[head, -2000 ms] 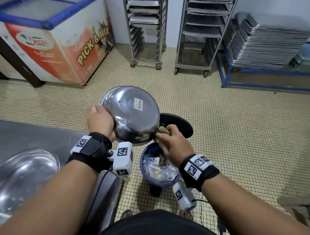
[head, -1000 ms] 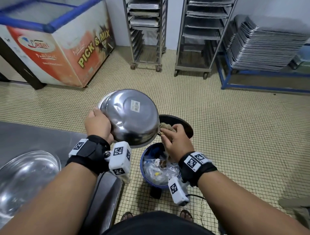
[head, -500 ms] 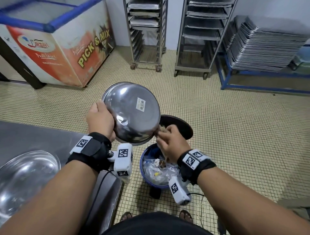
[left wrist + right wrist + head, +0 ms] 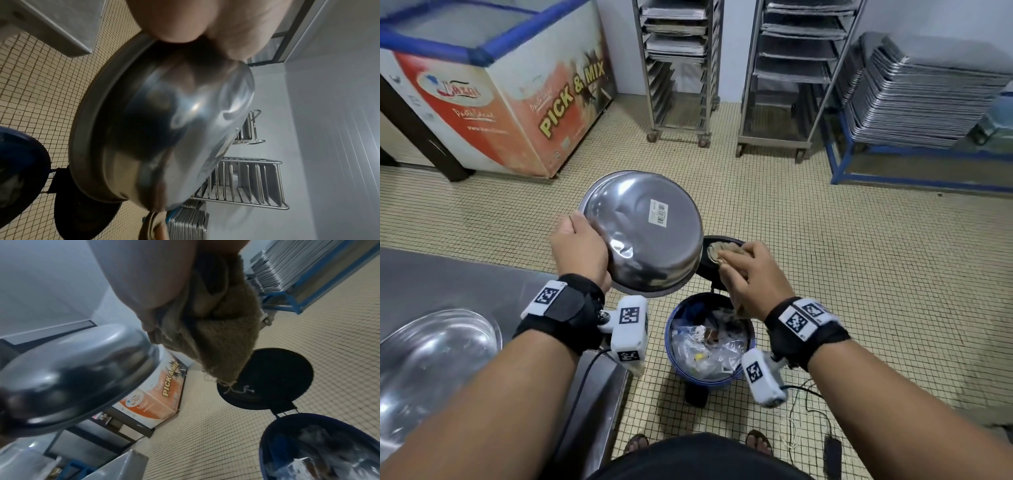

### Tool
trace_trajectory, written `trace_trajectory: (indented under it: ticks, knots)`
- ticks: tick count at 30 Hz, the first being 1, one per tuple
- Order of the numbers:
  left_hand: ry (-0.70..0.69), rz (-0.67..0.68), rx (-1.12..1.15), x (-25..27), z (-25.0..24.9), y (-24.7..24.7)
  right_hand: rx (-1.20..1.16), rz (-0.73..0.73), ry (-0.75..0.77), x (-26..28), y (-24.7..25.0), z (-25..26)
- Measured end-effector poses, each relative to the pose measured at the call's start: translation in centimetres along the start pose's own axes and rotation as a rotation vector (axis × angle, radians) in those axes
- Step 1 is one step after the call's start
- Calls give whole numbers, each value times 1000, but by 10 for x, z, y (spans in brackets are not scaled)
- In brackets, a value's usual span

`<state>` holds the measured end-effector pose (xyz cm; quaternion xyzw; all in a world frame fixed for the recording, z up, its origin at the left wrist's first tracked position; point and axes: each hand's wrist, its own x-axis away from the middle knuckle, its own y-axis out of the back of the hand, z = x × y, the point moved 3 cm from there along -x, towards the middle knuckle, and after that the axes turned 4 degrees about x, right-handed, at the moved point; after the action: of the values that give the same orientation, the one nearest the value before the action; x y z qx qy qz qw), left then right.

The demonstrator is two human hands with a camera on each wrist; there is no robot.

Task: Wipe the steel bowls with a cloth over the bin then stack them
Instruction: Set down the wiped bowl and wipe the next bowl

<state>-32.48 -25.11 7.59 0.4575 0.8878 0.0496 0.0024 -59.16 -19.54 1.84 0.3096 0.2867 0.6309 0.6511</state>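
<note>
Over the open bin (image 4: 710, 337): steel bowl (image 4: 645, 233) tilted, base up, left hand (image 4: 578, 245) gripping its rim. Right hand (image 4: 751, 279) bunched round the cloth (image 4: 724, 251), just beside the bowl's right edge. Polished steel looks stiff, light and slippery, so hold by the rolled rim. Versus half a second ago: cloth is further out from under the bowl. Second bowl (image 4: 431, 353) on bench (image 4: 465, 284).
</note>
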Motion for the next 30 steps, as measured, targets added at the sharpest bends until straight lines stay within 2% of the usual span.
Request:
trace_trajectory:
  ticks: [5,8,10,14,18,21,26,28,30]
  knots:
    - [35,23,55,7,-3,-7,20,53,31,9,-28,16]
    - [31,3,61,5,-2,-6,181,191,122,24,-50,11]
    - [35,-9,70,5,-3,-3,205,252,85,30,-54,1]
    - [-18,8,15,1,-5,3,105,134,-102,25,-33,-21]
    - [92,125,79,4,3,1,-95,-62,-136,2,1,-16]
    - [160,276,118,17,4,-7,-221,-159,-55,-14,22,13]
    - [118,466,59,40,-7,-20,-294,-225,107,-39,33,68]
    - [76,482,76,43,-14,-23,-249,-250,146,-42,32,85]
    - [37,458,81,41,-18,-23,-170,-250,301,-35,29,103]
